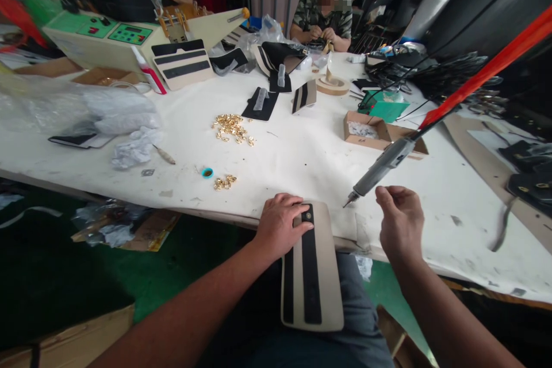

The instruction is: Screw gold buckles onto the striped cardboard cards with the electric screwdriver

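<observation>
A beige panel with black stripes [330, 264] lies partly on the table edge and hangs over my lap. My left hand [280, 224] holds it near its upper end, thumb and fingers around a small round metal piece [309, 216] on a black stripe. My right hand [401, 218] is raised over the table to the right, fingers curled with thumb against them; whether something tiny is inside is hidden. Just left of it hangs an electric screwdriver [382, 168], its tip pointing down toward the table. Small gold-coloured metal parts lie in a near pile [225, 182] and a larger pile [233, 126].
A blue cap [207, 173] and an awl-like tool [164, 154] lie left. Cardboard trays [366, 129] and a green box [383, 104] stand right. Further back are a tape roll [333, 85], striped pieces [304, 96] and a machine [103, 40]. Two people work across the table.
</observation>
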{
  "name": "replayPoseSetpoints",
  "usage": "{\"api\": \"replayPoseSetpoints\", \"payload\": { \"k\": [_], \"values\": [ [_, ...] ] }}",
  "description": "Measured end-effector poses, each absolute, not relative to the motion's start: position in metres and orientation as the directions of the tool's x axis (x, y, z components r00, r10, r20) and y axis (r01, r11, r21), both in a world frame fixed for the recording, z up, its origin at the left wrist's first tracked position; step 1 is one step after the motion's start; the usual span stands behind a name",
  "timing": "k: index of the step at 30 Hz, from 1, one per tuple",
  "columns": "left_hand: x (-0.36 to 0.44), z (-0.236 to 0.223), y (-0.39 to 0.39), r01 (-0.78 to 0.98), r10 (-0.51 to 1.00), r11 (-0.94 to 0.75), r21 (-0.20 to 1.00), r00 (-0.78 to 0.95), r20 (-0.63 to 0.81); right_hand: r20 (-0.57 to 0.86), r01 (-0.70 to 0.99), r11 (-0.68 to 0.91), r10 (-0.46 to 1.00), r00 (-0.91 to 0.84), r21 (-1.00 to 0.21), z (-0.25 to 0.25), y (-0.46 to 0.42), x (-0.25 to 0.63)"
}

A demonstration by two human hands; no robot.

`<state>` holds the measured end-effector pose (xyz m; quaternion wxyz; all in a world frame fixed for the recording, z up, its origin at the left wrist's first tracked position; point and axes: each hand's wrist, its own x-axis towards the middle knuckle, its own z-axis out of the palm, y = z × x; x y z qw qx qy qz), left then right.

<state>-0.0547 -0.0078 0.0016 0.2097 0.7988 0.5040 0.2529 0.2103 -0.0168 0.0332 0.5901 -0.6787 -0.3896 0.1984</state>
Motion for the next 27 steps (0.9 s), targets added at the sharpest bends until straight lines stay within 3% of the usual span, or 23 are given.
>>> {"api": "replayPoseSetpoints", "payload": {
  "k": [3, 7, 9, 15, 27],
  "values": [
    [-0.055, 0.003, -0.008, 0.698, 0.911, -0.404, 0.59, 0.363, 0.194, 0.128, 0.124, 0.072, 0.829, 0.544, -0.99, 0.03, 0.015, 0.218],
    [-0.055, 0.004, -0.008, 0.698, 0.913, -0.4, 0.594, 0.362, 0.19, -0.026, -0.144, 0.046, 0.886, 0.463, -0.988, 0.038, 0.046, 0.202],
    [-0.055, 0.004, -0.009, 0.699, 0.914, -0.398, 0.593, 0.36, 0.189, -0.024, -0.223, 0.09, 0.887, 0.462, -0.971, 0.046, 0.046, 0.186],
    [-0.055, 0.003, -0.009, 0.698, 0.906, -0.418, 0.581, 0.371, 0.206, 0.089, -0.258, 0.165, 0.954, 0.285, -0.952, 0.067, 0.015, 0.131],
    [-0.057, 0.003, -0.011, 0.689, 0.902, -0.426, 0.587, 0.377, 0.212, 0.175, -0.155, 0.214, 0.957, 0.233, -0.964, 0.052, 0.009, 0.094]
  ]
}}
